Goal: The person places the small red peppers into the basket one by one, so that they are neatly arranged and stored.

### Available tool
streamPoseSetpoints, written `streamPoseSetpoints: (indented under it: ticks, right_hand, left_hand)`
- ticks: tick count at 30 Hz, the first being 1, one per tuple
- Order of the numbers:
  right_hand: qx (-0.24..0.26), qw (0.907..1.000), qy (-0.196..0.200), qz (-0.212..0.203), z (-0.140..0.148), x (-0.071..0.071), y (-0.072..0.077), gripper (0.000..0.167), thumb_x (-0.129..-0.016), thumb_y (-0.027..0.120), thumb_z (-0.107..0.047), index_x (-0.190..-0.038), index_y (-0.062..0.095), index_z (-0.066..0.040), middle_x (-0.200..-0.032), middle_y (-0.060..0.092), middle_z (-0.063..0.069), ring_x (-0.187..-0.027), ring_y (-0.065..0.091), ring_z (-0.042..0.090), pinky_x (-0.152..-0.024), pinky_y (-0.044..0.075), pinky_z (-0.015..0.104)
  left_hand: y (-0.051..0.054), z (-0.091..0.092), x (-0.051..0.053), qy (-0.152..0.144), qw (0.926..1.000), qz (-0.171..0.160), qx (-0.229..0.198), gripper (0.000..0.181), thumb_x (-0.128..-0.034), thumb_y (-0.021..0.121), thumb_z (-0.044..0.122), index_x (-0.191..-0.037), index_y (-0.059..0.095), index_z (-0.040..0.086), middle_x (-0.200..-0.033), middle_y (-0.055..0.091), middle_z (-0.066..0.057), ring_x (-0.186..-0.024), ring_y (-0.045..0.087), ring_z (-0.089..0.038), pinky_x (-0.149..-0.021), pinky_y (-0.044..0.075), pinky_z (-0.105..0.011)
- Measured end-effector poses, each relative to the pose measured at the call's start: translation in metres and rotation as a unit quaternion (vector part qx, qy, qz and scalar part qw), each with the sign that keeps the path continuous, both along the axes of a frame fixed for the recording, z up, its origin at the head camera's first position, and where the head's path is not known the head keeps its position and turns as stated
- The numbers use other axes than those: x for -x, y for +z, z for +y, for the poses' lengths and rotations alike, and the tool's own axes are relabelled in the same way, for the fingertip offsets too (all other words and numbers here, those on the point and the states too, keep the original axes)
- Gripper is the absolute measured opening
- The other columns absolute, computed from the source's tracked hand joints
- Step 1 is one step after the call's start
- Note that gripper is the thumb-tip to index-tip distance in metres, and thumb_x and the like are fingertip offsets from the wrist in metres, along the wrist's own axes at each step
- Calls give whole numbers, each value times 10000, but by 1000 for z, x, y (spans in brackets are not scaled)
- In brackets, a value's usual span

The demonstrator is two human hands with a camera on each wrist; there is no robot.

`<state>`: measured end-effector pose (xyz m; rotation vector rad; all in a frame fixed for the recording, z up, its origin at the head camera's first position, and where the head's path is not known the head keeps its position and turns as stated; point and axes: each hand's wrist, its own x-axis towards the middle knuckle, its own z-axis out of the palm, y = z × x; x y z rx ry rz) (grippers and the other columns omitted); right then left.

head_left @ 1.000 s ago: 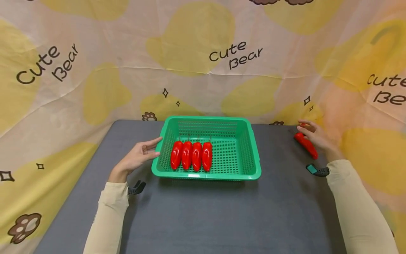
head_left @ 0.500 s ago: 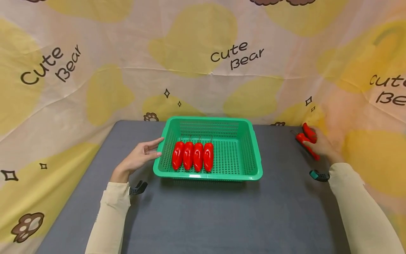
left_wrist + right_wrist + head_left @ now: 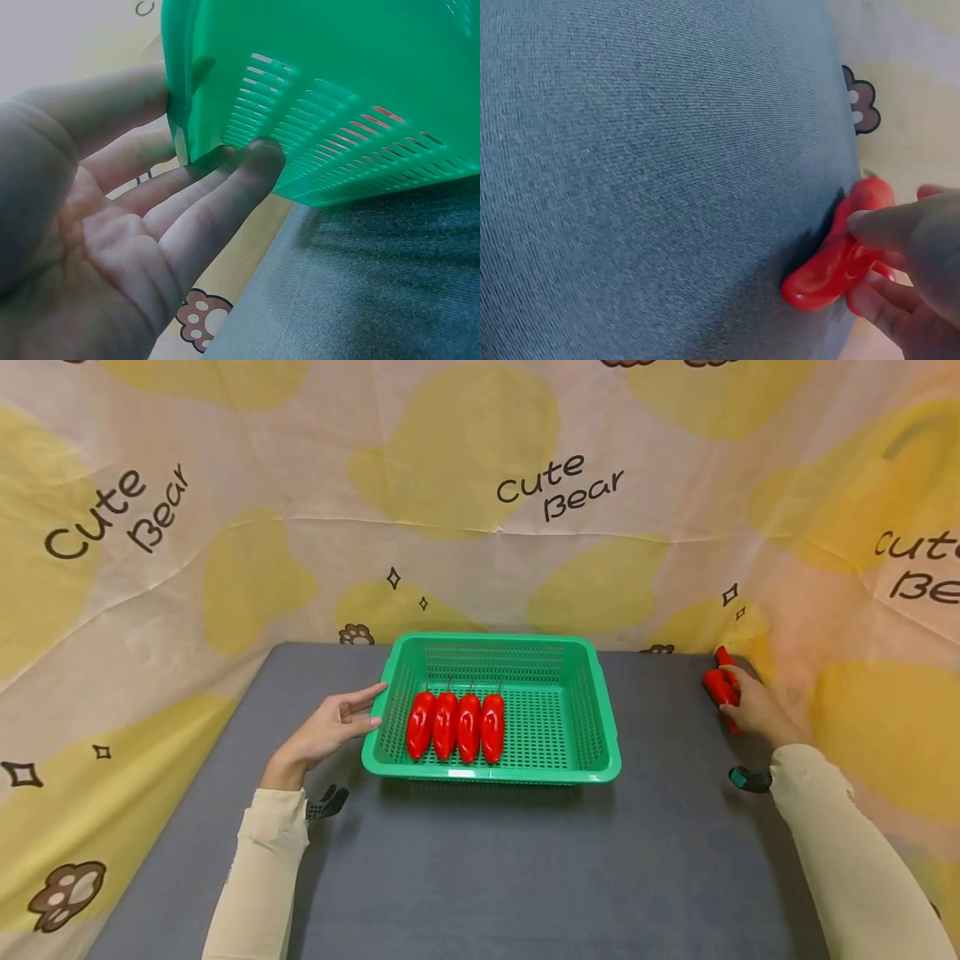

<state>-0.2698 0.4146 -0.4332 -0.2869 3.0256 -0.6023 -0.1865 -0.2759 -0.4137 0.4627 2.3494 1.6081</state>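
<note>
Seen from a camera worn on the head, facing forward and down, the gray tabletop (image 3: 495, 877) spreads at middle distance, with the left hand (image 3: 322, 733), the right hand (image 3: 757, 706), a green basket (image 3: 491, 775) and the patterned cloth backdrop (image 3: 450, 452) all in frame. The left-wrist camera, tilted and at close range, looks past the palm to the basket's outer wall, an end the head view shares from above. The right-wrist camera, also near, faces slantwise across the tabletop; its lower right takes in a red pepper (image 3: 812, 285), seen at far right from the head.
</note>
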Motion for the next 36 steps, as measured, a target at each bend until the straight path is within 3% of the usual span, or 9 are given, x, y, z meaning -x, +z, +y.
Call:
streamPoseSetpoints:
  ticks: [5, 8, 13, 17, 20, 23, 27, 32, 36]
  right_hand:
    - [-140, 9985, 491, 222, -6, 0, 5, 665, -853, 615, 55, -1453, 329, 79, -1082, 567, 434, -803, 563, 413, -677, 483, 434]
    - [-68, 9975, 688, 149, -9, 0, 5, 618, -847, 548, 95, -1436, 360, 93, -981, 587, 389, -708, 521, 325, -617, 446, 379]
    - [196, 9970, 531, -537, -12, -1, 4, 545, -893, 430, 73, -1437, 411, 104, -852, 583, 265, -505, 425, 184, -493, 395, 285]
    - [481, 9931, 310, -1023, -13, -4, 7, 536, -933, 413, 35, -1462, 390, 114, -749, 544, 155, -463, 395, 133, -492, 384, 257]
    - [550, 9928, 258, -1034, -14, -7, 8, 510, -984, 475, -9, -1470, 380, 111, -954, 581, 307, -591, 472, 210, -556, 384, 270]
    - [687, 9929, 168, -956, -14, -10, 8, 530, -1012, 570, -74, -1466, 377, 119, -1283, 468, 439, -872, 558, 412, -629, 424, 243]
    - [1063, 9887, -65, -1054, -12, -12, 6, 602, -1008, 620, -130, -1481, 347, 123, -1361, 410, 463, -1203, 452, 589, -702, 474, 188]
    - [1154, 9869, -210, -1107, -10, -13, 5, 641, -1007, 627, -152, -1490, 307, 123, -1352, 396, 467, -1234, 418, 614, -745, 479, 239]
    - [1211, 9873, -157, -1016, -8, -14, 2, 636, -1002, 627, -123, -1482, 298, 133, -1306, 433, 482, -1176, 478, 598, -697, 493, 225]
  left_hand:
    - [0, 0, 0, -42, 10000, 18, -58, 650, -1011, 626, 161, -1581, 333, 50, -1653, 301, -165, -1459, 395, -436, -957, 496, -138]
    - [1, 0, -1, -52, 9999, 70, -56, 645, -1011, 624, 156, -1577, 337, 42, -1657, 294, -163, -1485, 351, -440, -960, 486, -127]
    - [2, 0, -1, -47, 10000, 58, -3, 647, -1011, 626, 164, -1578, 337, 47, -1657, 294, -159, -1487, 353, -433, -957, 486, -123]
    - [3, 1, -2, -41, 10000, 27, -11, 655, -1009, 630, 168, -1579, 333, 46, -1655, 297, -163, -1472, 378, -429, -950, 497, -132]
    - [4, 1, -2, -30, 10000, 27, -23, 656, -1008, 631, 165, -1580, 332, 47, -1653, 301, -161, -1464, 391, -424, -950, 498, -133]
    - [3, 2, -2, -18, 10000, 31, -35, 653, -1009, 629, 158, -1580, 333, 49, -1654, 303, -156, -1463, 392, -420, -953, 496, -131]
    - [2, 1, -1, -31, 10000, 6, -63, 654, -1009, 628, 156, -1581, 330, 50, -1657, 295, -154, -1470, 381, -420, -955, 497, -134]
    - [0, 0, 0, -48, 10000, -2, -77, 653, -1012, 625, 161, -1583, 326, 50, -1665, 280, -146, -1484, 356, -424, -953, 502, -137]
    - [0, -1, 1, -58, 9999, -20, -104, 658, -1013, 625, 162, -1585, 321, 54, -1668, 275, -142, -1481, 361, -423, -952, 507, -144]
